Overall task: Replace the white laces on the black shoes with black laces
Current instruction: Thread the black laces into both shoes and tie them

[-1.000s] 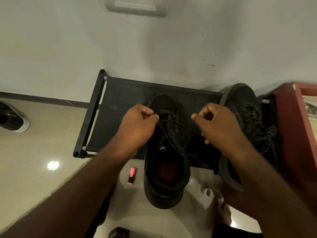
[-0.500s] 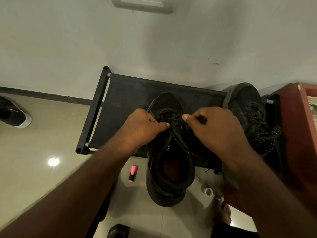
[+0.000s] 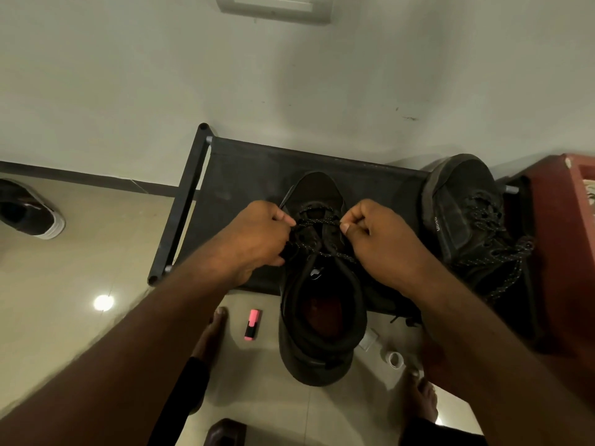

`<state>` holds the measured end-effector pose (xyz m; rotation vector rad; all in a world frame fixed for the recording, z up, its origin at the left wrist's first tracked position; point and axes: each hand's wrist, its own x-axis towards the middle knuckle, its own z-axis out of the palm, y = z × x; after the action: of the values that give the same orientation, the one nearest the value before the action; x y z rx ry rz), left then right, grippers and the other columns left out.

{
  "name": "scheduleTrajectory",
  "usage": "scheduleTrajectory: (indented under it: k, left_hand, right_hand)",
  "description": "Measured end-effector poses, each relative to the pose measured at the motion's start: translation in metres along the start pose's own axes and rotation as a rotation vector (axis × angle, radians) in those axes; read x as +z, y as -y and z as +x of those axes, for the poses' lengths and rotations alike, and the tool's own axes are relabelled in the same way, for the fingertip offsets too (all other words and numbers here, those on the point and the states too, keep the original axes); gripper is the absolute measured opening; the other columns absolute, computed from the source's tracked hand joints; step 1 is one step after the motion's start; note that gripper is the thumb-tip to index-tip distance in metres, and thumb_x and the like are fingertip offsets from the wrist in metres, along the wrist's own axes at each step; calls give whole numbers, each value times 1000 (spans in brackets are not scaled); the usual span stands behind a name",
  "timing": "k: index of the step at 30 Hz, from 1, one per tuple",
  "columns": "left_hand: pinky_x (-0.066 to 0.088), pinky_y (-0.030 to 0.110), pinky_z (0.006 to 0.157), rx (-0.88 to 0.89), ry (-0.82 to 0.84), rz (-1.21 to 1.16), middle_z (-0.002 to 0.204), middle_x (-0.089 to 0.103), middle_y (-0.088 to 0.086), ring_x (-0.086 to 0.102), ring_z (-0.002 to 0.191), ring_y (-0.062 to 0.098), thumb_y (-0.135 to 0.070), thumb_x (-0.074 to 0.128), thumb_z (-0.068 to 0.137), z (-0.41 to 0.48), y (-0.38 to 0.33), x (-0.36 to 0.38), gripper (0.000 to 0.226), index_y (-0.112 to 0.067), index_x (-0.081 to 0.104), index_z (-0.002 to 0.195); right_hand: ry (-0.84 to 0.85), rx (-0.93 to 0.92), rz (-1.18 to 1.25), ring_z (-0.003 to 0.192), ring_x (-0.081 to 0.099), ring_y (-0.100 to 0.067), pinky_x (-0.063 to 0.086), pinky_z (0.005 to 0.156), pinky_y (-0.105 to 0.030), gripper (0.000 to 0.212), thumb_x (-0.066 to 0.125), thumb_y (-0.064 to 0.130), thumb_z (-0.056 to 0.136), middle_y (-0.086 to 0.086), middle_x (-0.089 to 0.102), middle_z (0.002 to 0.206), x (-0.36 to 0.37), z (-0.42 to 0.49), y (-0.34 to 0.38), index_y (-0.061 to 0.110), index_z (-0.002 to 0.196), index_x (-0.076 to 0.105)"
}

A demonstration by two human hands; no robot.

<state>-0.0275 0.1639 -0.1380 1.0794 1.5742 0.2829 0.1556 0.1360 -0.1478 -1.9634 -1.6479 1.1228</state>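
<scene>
A black shoe (image 3: 322, 317) lies toe-away on the front edge of a black fabric rack (image 3: 251, 169), its heel hanging over the floor. A black speckled lace (image 3: 317, 222) runs across its lower eyelets. My left hand (image 3: 257, 236) pinches the lace at the shoe's left side. My right hand (image 3: 380, 239) pinches the lace at the right side. The lace is stretched between them. A second black shoe (image 3: 463, 214), laced in black, rests on the rack's right end.
A pink highlighter (image 3: 252, 324) lies on the tiled floor below the rack. A small white roll (image 3: 395, 359) and my bare feet are near it. A red cabinet (image 3: 560, 239) stands at right, another shoe (image 3: 30, 214) far left.
My hands came together over the shoe's tongue half a second ago, then drew apart again. The lace now lies taut across the eyelets between them.
</scene>
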Motion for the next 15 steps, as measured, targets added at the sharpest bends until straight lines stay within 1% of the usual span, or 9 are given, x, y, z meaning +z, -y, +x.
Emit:
scheduleTrajectory:
  k: [1, 3, 4, 7, 8, 10, 12, 13, 15]
  left_hand:
    - [47, 21, 54, 0, 1, 13, 94, 61, 6, 58, 78, 13, -10, 45, 101, 0, 0, 1, 17, -14, 61, 100]
    - [46, 19, 53, 34, -4, 55, 97, 63, 6, 59, 80, 13, -16, 48, 102, 1, 1, 2, 15, -15, 62, 98]
    - [46, 18, 52, 64, -5, 88, 95, 64, 5, 60, 78, 11, -21, 52, 101, 1, 1, 1, 13, -15, 63, 96]
    - [44, 17, 45, 133, 14, 197, 81, 64, -1, 58, 68, 8, -31, 62, 95, 2, 3, -4, 14, -18, 63, 89]
    - [44, 17, 44, 141, 25, 220, 75, 62, -2, 56, 64, 8, -31, 62, 95, 2, 3, -5, 15, -18, 63, 88]
    - [42, 17, 42, 141, 36, 238, 65, 56, -2, 50, 54, 7, -28, 60, 97, 2, 2, -4, 16, -15, 63, 88]
    - [40, 16, 40, 127, 32, 219, 61, 53, -2, 46, 49, 7, -24, 57, 98, 1, 1, -5, 15, -12, 65, 92]
    - [39, 16, 39, 117, 33, 201, 62, 54, -2, 46, 49, 7, -21, 56, 98, 1, 0, -5, 15, -12, 66, 93]
    - [38, 17, 39, 83, 43, 160, 72, 59, 3, 46, 52, 8, -18, 55, 99, 0, -1, -6, 15, -14, 68, 93]
  right_hand:
    - [-6, -5, -22, 71, 62, -17, 46, 54, -22, 13, 54, 18, 101, 2, 64, 77, -1, 0, -1, 22, 91, 60]
    - [-9, 7, -44, 69, 61, -16, 46, 54, -26, 13, 54, 17, 101, 3, 63, 77, -2, -1, -3, 22, 90, 60]
    - [-5, 25, -29, 68, 60, -13, 45, 52, -25, 13, 54, 16, 101, 3, 63, 77, -2, -1, -3, 20, 91, 61]
    - [-3, 87, 51, 66, 57, -6, 40, 54, -18, 12, 55, 15, 100, 2, 63, 79, 0, 2, -4, 20, 92, 62]
    - [-5, 96, 68, 62, 57, -4, 40, 51, -16, 12, 55, 15, 100, 3, 63, 76, 0, 2, -3, 20, 91, 62]
    - [-14, 83, 84, 50, 53, 0, 39, 44, -12, 12, 57, 16, 97, 5, 61, 65, 2, 3, -1, 20, 88, 63]
    - [-19, 55, 75, 42, 49, 1, 37, 41, -11, 12, 60, 16, 96, 7, 57, 53, 1, 4, -1, 17, 85, 65]
    - [-21, 47, 73, 40, 47, 0, 35, 40, -11, 13, 60, 15, 96, 7, 55, 49, 0, 4, -1, 16, 84, 65]
    - [-19, 37, 76, 39, 48, 1, 35, 41, -11, 15, 60, 12, 96, 7, 55, 46, -2, 4, -1, 14, 83, 67]
